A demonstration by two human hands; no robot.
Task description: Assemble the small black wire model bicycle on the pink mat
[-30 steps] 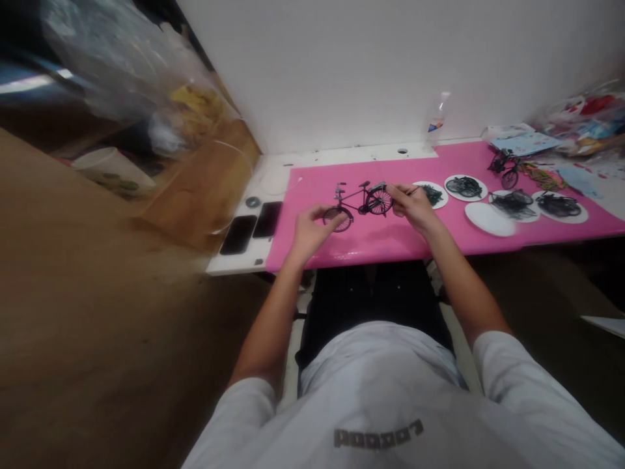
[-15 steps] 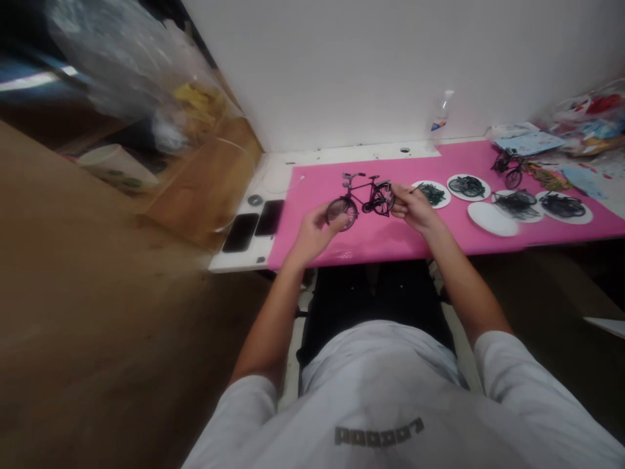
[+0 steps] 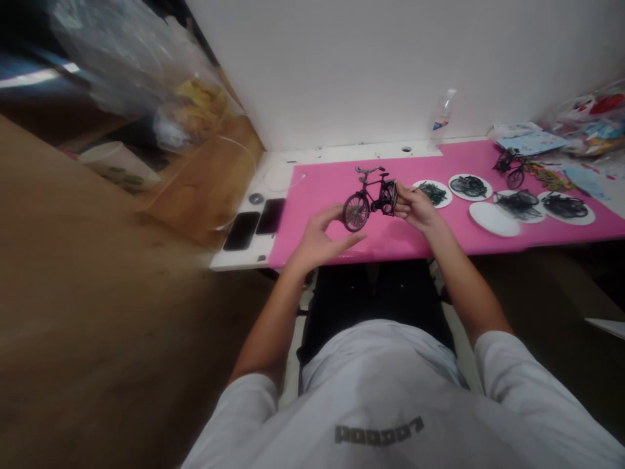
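A small black model bicycle (image 3: 375,195) is held upright above the pink table cover (image 3: 312,189). My right hand (image 3: 413,205) pinches it by the rear wheel, and the fingers cover part of that wheel. My left hand (image 3: 322,240) is beside the front wheel, thumb and fingers spread apart below and left of it. Whether the left fingertips touch the wheel I cannot tell. Handlebar, saddle and pedals show on the bicycle.
White plates with dark parts (image 3: 434,193) stand on the right, a bare white plate (image 3: 494,219) among them. Behind them is another model bicycle (image 3: 510,168). Two black phones (image 3: 243,231) lie at the left edge. A clear bottle (image 3: 443,114) stands by the wall.
My left hand has let go of the front wheel, its thumb and fingers opening. The bicycle has turned, its front wheel swinging right and its handlebar rising slightly. My right hand has kept its hold.
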